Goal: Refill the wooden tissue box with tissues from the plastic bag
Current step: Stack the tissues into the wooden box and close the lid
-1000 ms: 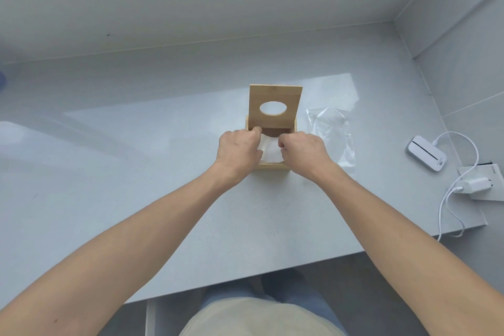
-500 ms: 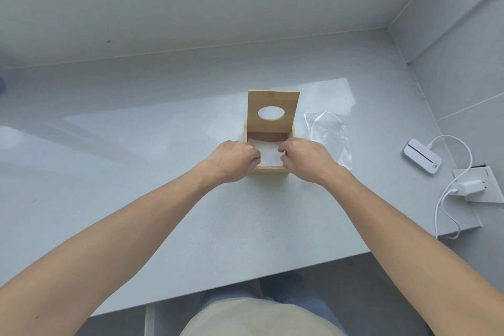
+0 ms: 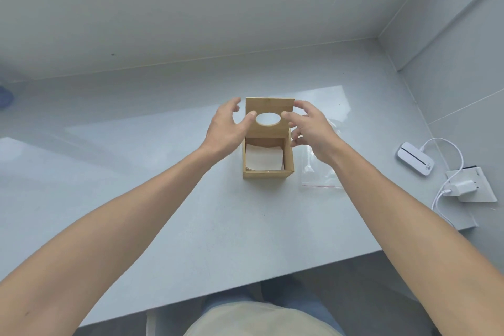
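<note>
The wooden tissue box (image 3: 268, 173) stands in the middle of the grey table, its hinged lid (image 3: 270, 106) upright at the back with an oval hole in it. A stack of white tissues (image 3: 263, 157) lies inside the box. My left hand (image 3: 226, 128) is at the lid's left edge and my right hand (image 3: 311, 128) at its right edge. Fingers of both are spread, with the thumb tips over the lid's front face beside the hole. The clear plastic bag (image 3: 319, 176) lies flat just right of the box, partly under my right forearm.
A white device (image 3: 414, 158) with a white cable (image 3: 452, 153) lies at the table's right side, beside a charger (image 3: 463, 186) on a grey plate. Walls close the back and the right. The table's front edge (image 3: 245, 285) runs above my lap.
Both hands have lifted out of the box, where they pressed on the tissues, and moved back to the upright lid. Their fingers have spread apart. The tissues now show inside the box.
</note>
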